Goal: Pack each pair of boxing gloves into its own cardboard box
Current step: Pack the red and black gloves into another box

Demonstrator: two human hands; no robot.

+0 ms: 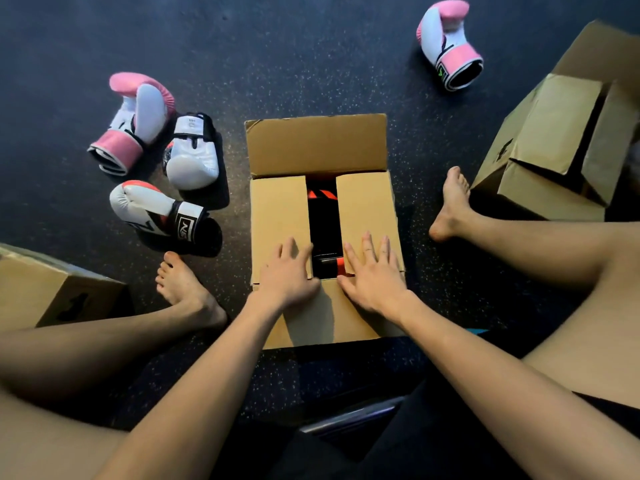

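Brown cardboard box (363, 209) sits on the dark speckled floor (311, 64) between the person's bare legs. Its two side flaps are folded inward, the far flap stands up, and the near flap hangs outward. Black-and-red gloves (323, 223) show through the gap between the side flaps. The left hand (287, 275) lies flat on the left flap and the right hand (372, 275) on the right flap, fingers spread. Left of the box lie a pink-and-white glove (138, 119), a white glove (194, 157) and a black-cuffed white glove (152, 209). A second pink-and-white glove (448, 43) lies far right. A loose-flapped box (561, 143) stands at the right and a third box (41, 289) at the near left.
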